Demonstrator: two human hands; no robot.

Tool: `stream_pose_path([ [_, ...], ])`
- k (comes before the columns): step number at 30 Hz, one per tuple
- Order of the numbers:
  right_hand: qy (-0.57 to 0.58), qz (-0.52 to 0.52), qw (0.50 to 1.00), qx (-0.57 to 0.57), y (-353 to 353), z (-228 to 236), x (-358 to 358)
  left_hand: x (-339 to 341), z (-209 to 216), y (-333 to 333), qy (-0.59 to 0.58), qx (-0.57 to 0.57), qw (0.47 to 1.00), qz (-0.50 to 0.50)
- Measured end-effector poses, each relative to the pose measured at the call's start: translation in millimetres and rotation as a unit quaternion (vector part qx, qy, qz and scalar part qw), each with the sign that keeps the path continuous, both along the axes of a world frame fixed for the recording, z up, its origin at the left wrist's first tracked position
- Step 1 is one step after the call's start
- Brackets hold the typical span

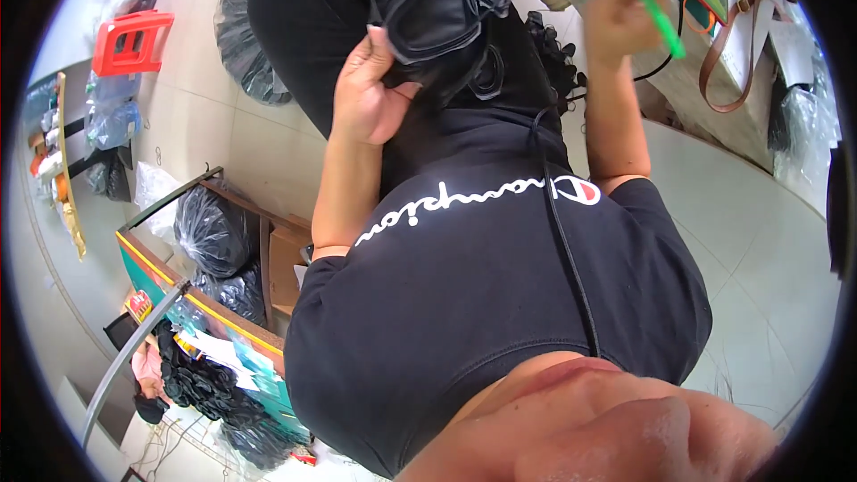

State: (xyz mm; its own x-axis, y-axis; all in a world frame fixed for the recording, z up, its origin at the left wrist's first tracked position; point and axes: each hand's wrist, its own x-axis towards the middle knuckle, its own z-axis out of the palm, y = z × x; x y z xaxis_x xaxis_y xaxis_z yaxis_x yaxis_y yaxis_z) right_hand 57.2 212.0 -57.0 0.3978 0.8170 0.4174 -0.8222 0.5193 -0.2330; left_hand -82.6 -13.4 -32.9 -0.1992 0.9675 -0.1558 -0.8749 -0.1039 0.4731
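My left hand (pixel 370 94) is closed on the near-left edge of a shiny black leather-like piece (pixel 437 13) above my lap, its thumb and fingers gripping it. A curved raised rim runs around part of that piece, and another black looped part (pixel 487 71) hangs below it. At the upper right, my right hand (pixel 625 13) is smeared by motion. It is closed around a bright green stick-like tool (pixel 659 22), which points down to the right. The tool's exact kind cannot be made out. Both hands are apart from each other.
Right of my hands, a grey work surface (pixel 692 89) bears a brown strap (pixel 734 36). Gathered black pieces (pixel 552 49) lie beside my lap. Left are a red plastic stool (pixel 134 40), black plastic bags (pixel 214 228) and a green-sided table (pixel 147 259). Another person (pixel 149 375) is at lower left.
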Motion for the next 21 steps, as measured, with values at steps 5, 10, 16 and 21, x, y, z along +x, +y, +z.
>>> stream_pose_path([
  [5,-0.439,-0.412,0.782,0.159,75.9,41.7,104.6,-31.2,-12.5,-13.1,0.053,-0.067,0.991,0.1],
  [10,-0.474,-0.475,0.741,0.026,74.6,66.4,168.3,-53.2,-24.6,-14.4,0.066,-0.137,0.972,0.181],
  [16,-0.75,-0.275,0.599,-0.054,23.1,86.1,180.0,-57.4,-18.2,-8.5,0.1,-0.188,0.94,0.267],
  [21,-0.842,-0.001,0.539,-0.04,-6.9,72.8,133.0,-28.2,-12.5,-0.8,0.212,-0.206,0.936,0.193],
])
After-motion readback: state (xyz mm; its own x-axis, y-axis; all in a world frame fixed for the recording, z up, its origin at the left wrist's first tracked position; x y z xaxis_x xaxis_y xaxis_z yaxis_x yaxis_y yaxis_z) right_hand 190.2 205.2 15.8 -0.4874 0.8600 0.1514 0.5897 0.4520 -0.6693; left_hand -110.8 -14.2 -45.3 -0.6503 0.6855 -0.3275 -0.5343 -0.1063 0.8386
